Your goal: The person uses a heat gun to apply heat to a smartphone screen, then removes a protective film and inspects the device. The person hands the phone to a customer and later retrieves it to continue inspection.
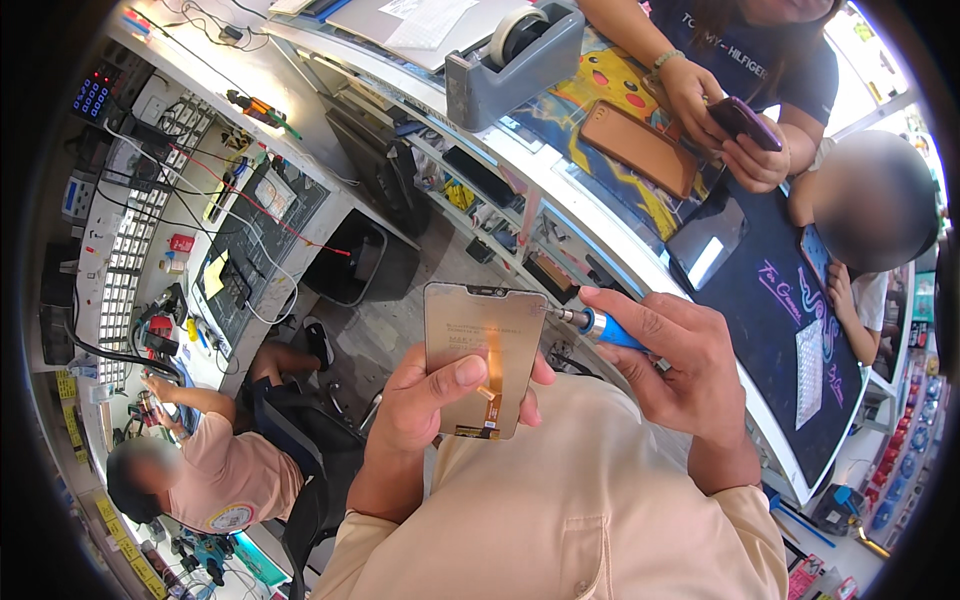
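Observation:
My left hand grips a phone display panel by its sides, thumb across its back and fingertips showing at the right edge. The panel's silvery back faces me, with a notch at the top and an orange flex cable near the lower right. In my right hand is a precision screwdriver with a blue and metal handle, held between thumb and fingers. Its tip points left and meets, or nearly meets, the panel's upper right corner; contact cannot be made out for sure.
Along the right runs a counter with a dark mat, a tan phone case and a grey tape dispenser. Across it, one person holds a phone; another leans beside. At left, a seated person works at a cluttered bench near a black bin.

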Demonstrator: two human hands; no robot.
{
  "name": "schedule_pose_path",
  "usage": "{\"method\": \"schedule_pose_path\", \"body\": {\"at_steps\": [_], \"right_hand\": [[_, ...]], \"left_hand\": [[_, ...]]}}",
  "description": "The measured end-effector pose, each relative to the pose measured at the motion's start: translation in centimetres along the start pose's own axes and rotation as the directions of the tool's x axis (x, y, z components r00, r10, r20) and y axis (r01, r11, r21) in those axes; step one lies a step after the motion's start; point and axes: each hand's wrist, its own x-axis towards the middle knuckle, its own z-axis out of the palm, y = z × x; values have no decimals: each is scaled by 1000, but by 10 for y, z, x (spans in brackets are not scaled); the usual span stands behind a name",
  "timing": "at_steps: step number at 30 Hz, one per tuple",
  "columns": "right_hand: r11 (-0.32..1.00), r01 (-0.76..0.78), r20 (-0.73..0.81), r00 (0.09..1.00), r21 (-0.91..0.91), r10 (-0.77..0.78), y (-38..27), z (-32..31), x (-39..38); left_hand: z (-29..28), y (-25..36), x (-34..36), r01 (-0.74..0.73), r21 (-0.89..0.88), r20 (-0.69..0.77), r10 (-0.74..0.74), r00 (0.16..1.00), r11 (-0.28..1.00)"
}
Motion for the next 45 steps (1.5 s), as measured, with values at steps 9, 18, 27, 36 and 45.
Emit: {"method": "schedule_pose_path", "body": {"at_steps": [9, 18, 27, 36, 45], "right_hand": [[1000, -2, 6, 1000, 0, 2, 1, -1, 1], [1000, -6, 11, 1000, 11, 6, 1, -1, 0], [999, -19, 33, 999, 27, 18, -1, -4, -3], [1000, -22, 32, 999, 13, 21, -2, -7, -5], [999, -34, 51, 998, 21, 33, 1, -7, -4]], "left_hand": [[1, 1, 0, 9, -10, -11, -10, 1000, 1000], [0, 2, -1, 13, -4, -2, -13, 1000, 1000], [3, 3, -3, 6, 2, -9, -6, 1000, 1000], [7, 3, -5, 6, 68, -36, -4, 999, 998], [9, 4, -5, 9, 67, -54, -5, 999, 998]]}}
